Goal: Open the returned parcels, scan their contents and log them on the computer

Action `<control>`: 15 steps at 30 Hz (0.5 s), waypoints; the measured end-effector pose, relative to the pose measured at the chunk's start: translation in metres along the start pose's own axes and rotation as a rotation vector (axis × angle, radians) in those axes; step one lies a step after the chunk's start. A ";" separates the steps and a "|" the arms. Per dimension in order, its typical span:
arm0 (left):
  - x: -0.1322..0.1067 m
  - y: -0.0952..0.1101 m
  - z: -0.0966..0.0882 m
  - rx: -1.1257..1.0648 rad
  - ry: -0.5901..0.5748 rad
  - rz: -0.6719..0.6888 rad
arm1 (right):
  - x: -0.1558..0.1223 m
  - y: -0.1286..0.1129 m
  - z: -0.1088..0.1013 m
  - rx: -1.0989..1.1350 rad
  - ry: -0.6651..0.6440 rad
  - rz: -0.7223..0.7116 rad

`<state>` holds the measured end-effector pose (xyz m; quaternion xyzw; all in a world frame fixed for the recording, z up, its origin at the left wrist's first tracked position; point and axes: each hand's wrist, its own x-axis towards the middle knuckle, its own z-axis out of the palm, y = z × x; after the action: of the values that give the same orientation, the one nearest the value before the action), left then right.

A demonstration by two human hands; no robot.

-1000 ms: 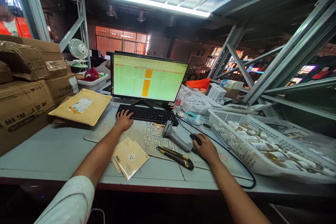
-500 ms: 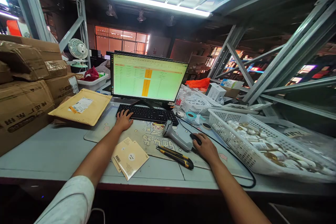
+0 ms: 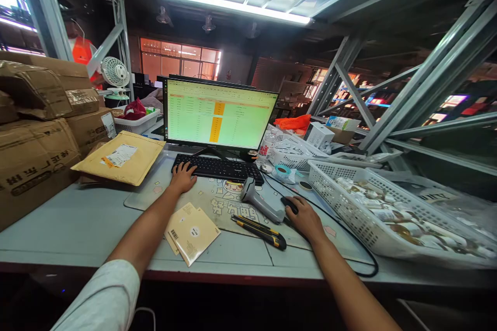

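Note:
My left hand point(image 3: 184, 178) rests with fingers spread on the left end of a black keyboard point(image 3: 221, 165). My right hand point(image 3: 306, 219) is curled over a black computer mouse point(image 3: 289, 205) on the printed desk mat point(image 3: 209, 201). Between my hands lie a grey barcode scanner point(image 3: 261, 204) and yellow-and-black utility knives point(image 3: 264, 232). Flat cream packets point(image 3: 194, 232) with a barcode lie beside my left forearm. Behind the keyboard stands a lit monitor point(image 3: 217, 114) showing a spreadsheet with an orange column.
Cardboard boxes point(image 3: 34, 165) and a padded yellow envelope point(image 3: 124, 158) are at left. On the right a white basket point(image 3: 341, 207) holds several small bottles. A roll of blue tape point(image 3: 282, 171) and a black cable point(image 3: 349, 230) lie nearby. Metal posts point(image 3: 427, 72) frame the desk.
Both hands stay where they were, on the keyboard and the mouse. In the left background, an orange shape has shifted right, towards the small fan.

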<state>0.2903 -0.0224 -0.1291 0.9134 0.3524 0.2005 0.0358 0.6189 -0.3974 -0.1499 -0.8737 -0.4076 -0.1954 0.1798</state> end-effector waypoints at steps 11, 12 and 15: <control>-0.001 0.000 0.000 0.011 0.008 0.004 | 0.000 -0.001 0.000 -0.003 0.015 0.000; -0.001 0.000 0.000 0.012 0.007 0.005 | 0.000 -0.002 -0.001 -0.006 0.016 0.004; -0.001 0.000 -0.001 0.018 0.006 0.016 | -0.001 -0.004 -0.004 -0.006 0.001 0.023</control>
<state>0.2895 -0.0234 -0.1282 0.9160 0.3468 0.2003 0.0248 0.6142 -0.3971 -0.1464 -0.8788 -0.3969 -0.1951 0.1794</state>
